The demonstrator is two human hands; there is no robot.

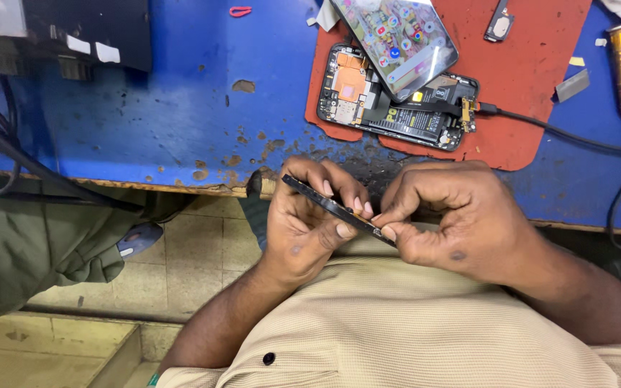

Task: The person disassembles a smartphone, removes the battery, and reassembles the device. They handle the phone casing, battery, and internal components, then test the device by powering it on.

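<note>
1. A thin black phone frame (336, 209) is held edge-on near the blue tabletop's (181, 108) edge, left hand (303, 223) fingers clamped around it.
2. Its lower end is pinched by right hand (454, 215) fingertips; edge work appears underway, calling for steady, fine pressure.

1. One head-worn view looks steeply down past the wearer's chest, close over the left hand (303, 223) and right hand (454, 223)
2. It faces the blue workbench (181, 122) edge, with floor tiles (188, 259) below at left
</note>
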